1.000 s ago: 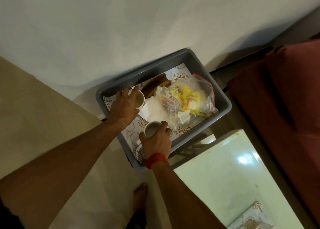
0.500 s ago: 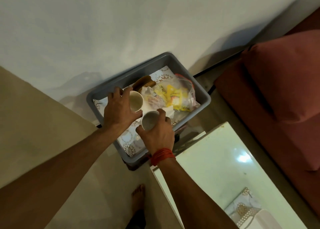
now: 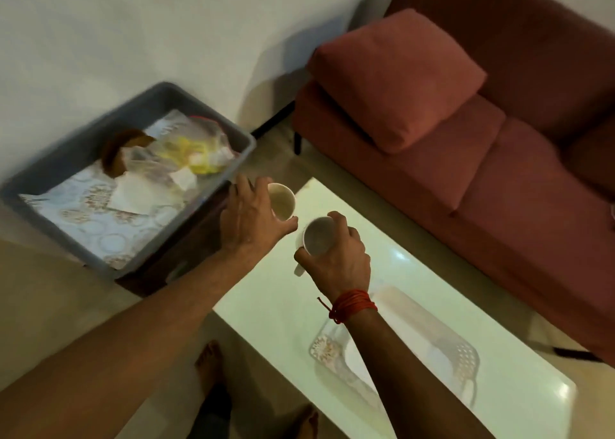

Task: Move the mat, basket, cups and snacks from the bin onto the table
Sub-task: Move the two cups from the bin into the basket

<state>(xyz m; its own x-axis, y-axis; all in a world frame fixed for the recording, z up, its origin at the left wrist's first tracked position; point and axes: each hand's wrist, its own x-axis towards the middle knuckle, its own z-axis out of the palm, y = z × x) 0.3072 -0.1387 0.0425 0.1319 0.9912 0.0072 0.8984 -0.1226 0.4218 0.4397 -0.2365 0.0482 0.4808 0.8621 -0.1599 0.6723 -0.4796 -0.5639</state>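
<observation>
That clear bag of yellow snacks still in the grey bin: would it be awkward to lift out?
Probably floppy: the snack bag lies crumpled and slumped in the bin, so it would likely sag from wherever it is pinched. It looks light for its bulk, being thin clear plastic. The loose packets inside may shift.

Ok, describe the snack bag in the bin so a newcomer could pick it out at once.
Start at the grey bin against the wall, left of the red sofa. Inside it, on the patterned mat, look at the end nearest the sofa. The snack bag is the crumpled clear plastic one showing yellow packets, beside a brown round object.
</observation>
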